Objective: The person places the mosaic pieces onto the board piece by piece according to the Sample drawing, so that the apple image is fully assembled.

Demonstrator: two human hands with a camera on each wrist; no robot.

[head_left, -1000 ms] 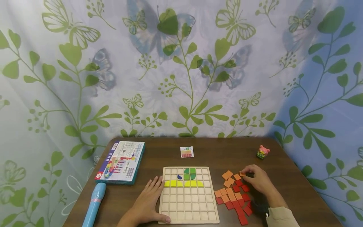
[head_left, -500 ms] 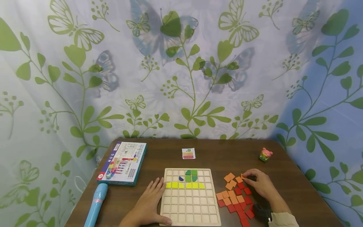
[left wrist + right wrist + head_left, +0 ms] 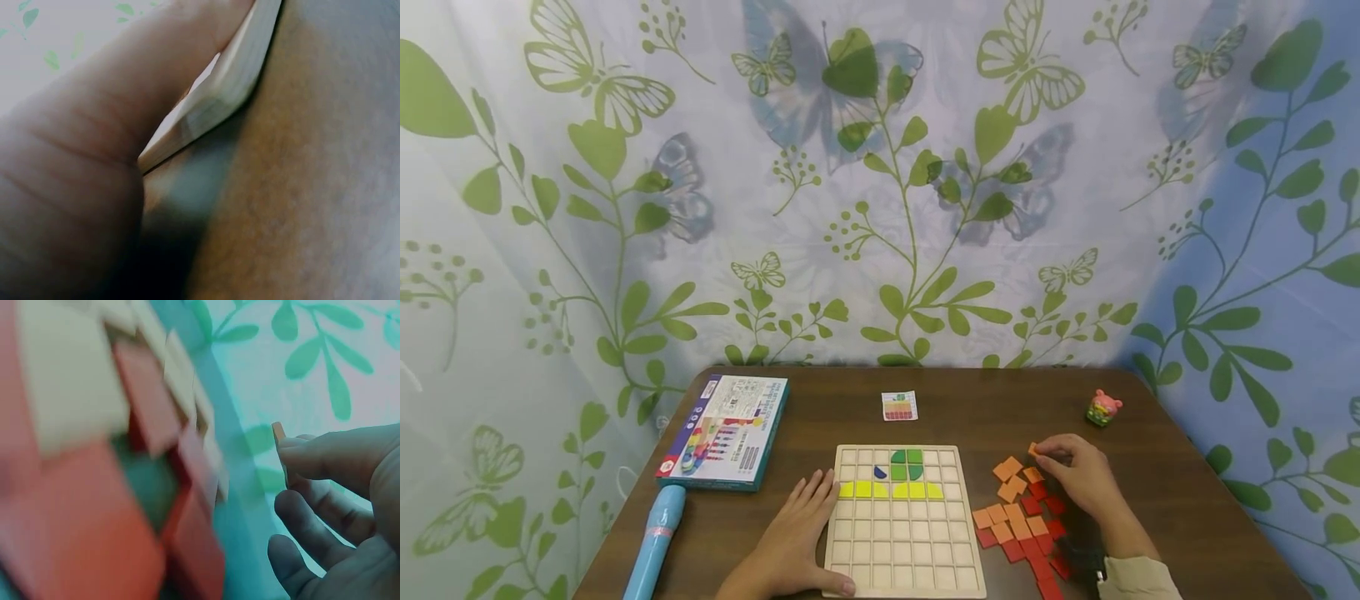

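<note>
A wooden grid board lies at the table's front middle. Yellow pieces fill part of one row, with green pieces and a small dark blue piece above. My left hand rests along the board's left edge, fingers straight, thumb over the lower left corner; the left wrist view shows the thumb against the wooden edge. Between thumb and index finger my right hand pinches an orange square tile, seen edge-on in the right wrist view, above the pile's far end.
Loose orange tiles and red tiles lie right of the board, some overlapping. Behind the board is a small printed card. A boxed game and a blue microphone lie at left; a small pink-headed figurine stands back right.
The right hand has lifted the orange tile and shifted slightly left and away with it. My left hand keeps its place on the board.
</note>
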